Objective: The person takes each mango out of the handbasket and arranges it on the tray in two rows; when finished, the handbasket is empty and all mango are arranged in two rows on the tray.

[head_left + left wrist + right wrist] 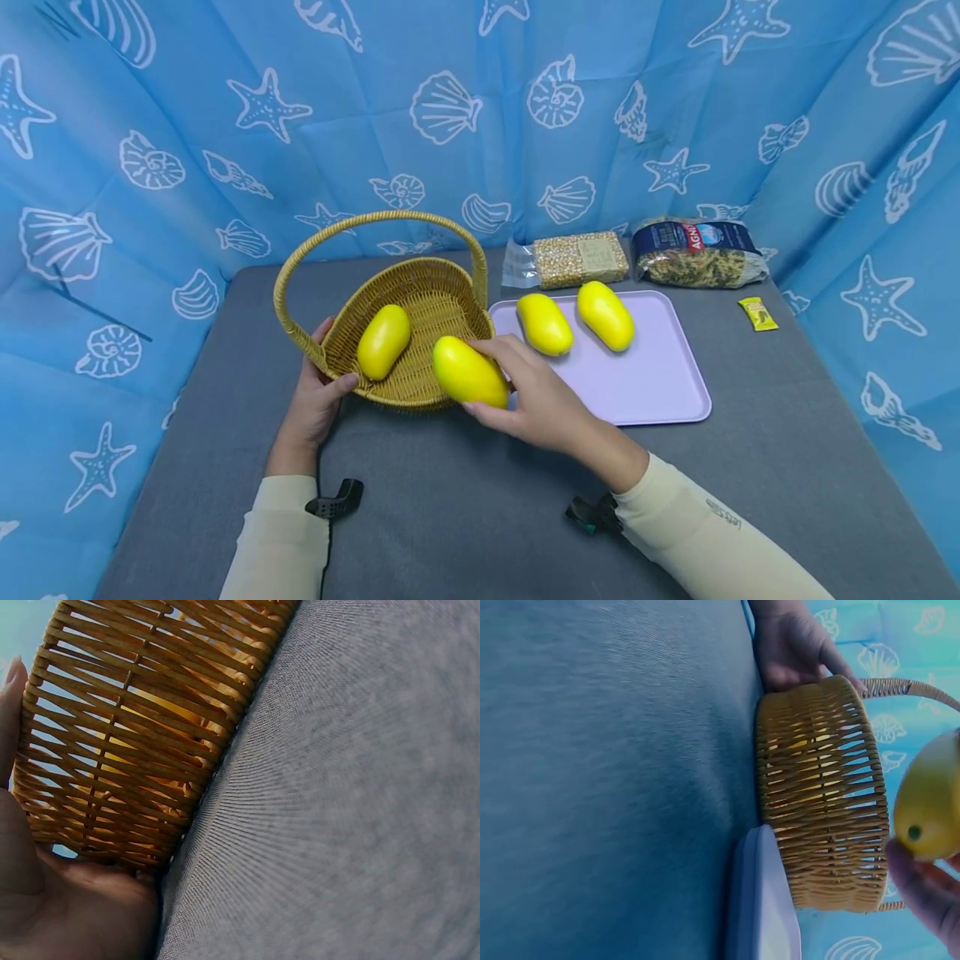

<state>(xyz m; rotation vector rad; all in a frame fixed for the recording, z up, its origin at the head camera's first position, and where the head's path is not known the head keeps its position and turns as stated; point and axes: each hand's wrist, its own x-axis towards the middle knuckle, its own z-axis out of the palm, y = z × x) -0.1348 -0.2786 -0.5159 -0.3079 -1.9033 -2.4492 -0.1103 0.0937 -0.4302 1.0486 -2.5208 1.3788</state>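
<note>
A wicker basket point(420, 287) with a tall arched handle stands on the grey cloth. My left hand point(318, 400) grips its left end, thumb over the rim and palm against the woven side point(142, 742). One yellow mango point(384, 342) lies inside, toward the left. Over the basket's front right rim, my right hand point(536, 392) holds a second mango point(468, 372) between thumb and fingers. The right wrist view shows this held mango point(930, 802) above rim height, its dark green stem spot near the thumb. Some of the right hand's fingers are hidden behind the fruit.
Right of the basket, a pale lilac tray point(652, 383) carries two more mangoes, a left one point(545, 325) and a right one point(606, 317). Behind it lie a bag of pale grains point(577, 260) and a dark-labelled food bag point(697, 254). A small yellow packet point(758, 314) sits far right.
</note>
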